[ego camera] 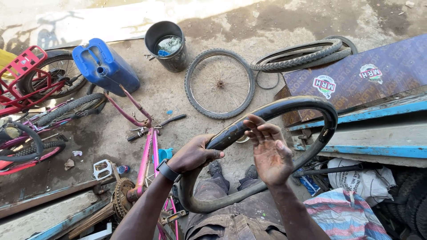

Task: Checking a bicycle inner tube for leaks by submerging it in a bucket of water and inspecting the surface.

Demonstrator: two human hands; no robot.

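Note:
A black, inflated bicycle inner tube (311, 106) loops in front of me, from my lap up past a wooden bench. My left hand (193, 153), with a dark band on its wrist, is closed around the tube's left side. My right hand (269, 149) is open with fingers spread, palm toward me, its fingertips touching the tube just right of the left hand. The tube's lower curve runs across my grey trousers (240, 213).
A pink bicycle frame (149, 151) lies on the dirt at my left knee. A spoked wheel (219, 83), loose tyres (302, 55), a black bucket (167, 44) and a blue jerrycan (106, 66) sit farther out. Red bicycles (31, 89) stand left; sacks (356, 209) right.

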